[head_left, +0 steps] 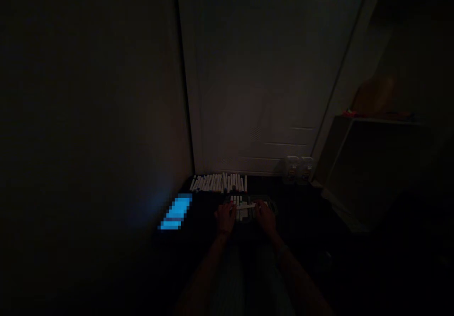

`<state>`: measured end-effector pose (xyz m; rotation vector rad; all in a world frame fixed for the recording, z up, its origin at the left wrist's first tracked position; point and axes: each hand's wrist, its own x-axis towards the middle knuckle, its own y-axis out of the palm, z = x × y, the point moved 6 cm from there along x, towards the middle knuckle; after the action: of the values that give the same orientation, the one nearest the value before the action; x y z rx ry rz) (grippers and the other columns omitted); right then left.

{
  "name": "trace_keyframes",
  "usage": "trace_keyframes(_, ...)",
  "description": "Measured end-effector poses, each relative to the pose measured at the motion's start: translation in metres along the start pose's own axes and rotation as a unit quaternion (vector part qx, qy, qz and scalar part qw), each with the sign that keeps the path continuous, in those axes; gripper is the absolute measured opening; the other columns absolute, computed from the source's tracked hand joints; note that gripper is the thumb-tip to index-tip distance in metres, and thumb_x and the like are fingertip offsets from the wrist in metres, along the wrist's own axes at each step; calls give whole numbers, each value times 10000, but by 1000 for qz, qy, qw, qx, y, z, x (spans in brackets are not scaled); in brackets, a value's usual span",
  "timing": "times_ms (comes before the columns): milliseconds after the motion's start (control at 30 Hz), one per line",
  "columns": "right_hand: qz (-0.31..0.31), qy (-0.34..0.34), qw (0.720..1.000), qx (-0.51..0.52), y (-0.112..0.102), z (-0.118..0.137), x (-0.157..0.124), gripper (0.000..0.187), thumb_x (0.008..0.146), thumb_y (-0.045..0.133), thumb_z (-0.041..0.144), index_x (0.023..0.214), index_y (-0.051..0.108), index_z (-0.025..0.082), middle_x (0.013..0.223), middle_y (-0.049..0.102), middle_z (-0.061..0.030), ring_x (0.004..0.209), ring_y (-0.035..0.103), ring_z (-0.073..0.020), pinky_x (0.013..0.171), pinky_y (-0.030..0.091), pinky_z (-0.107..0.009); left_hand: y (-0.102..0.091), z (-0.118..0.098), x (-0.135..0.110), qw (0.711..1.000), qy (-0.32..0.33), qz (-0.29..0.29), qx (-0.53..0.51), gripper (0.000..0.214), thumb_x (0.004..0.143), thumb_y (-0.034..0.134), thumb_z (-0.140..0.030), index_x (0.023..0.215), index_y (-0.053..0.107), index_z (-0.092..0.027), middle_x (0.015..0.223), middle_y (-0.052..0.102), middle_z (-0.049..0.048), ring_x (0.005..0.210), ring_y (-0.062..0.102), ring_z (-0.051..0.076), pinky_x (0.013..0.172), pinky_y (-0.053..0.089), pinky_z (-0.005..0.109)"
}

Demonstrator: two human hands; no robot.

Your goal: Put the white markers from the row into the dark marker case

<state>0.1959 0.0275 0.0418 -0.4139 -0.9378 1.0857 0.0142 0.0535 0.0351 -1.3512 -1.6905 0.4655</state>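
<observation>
The room is very dark. A slim white marker [245, 206] lies sideways between my two hands, its ends at my fingers. My left hand [225, 216] is closed on its left end, and my right hand [266, 215] pinches the right end. Below them is an open clear plastic case [275, 205], partly hidden by my hands. Several white markers [237, 199] lie side by side in its left half, with red and teal ends showing. What the right half holds is mostly covered by my right hand.
A row of loose white markers [213, 183] lies beyond the case. Two clear containers [299, 169] stand against the pale panel [255, 93] at the back right. On the left glows a blurred-out blue screen [176, 212]. A shelf unit [342, 150] stands at the right.
</observation>
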Motion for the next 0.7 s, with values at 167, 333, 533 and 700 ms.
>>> trace_keyframes(167,7,2,1000,2,0,1,0,291,919,301,318,1075,537,249,990,636,-11,844,597,-123,701,392,-207,0,0,0,1000,0,-5,-1,259,881,393,-326,986,614,-243,1069,621,27,1018,457,203,826,321,342)
trace_keyframes(333,2,3,1000,4,-1,2,1,283,910,308,274,1071,538,245,1005,635,-10,887,593,-124,726,395,-207,0,0,0,1000,-5,-4,-1,251,882,396,-320,975,617,-243,1063,627,23,1016,462,199,833,314,336)
trace_keyframes(533,-8,-4,1000,0,0,0,0,287,912,301,274,1077,534,246,995,638,-14,872,598,-127,705,397,-207,-2,-1,0,1000,-11,-4,-1,245,875,405,-309,974,620,-243,1046,632,28,1007,469,200,832,318,338)
trace_keyframes(700,-4,-1,1000,9,1,-1,0,289,922,292,323,1059,538,260,969,644,-3,866,604,-126,707,397,-207,-4,-2,-1,1000,-4,-3,-3,232,869,418,-305,963,622,-247,1046,631,22,1004,471,199,819,324,328)
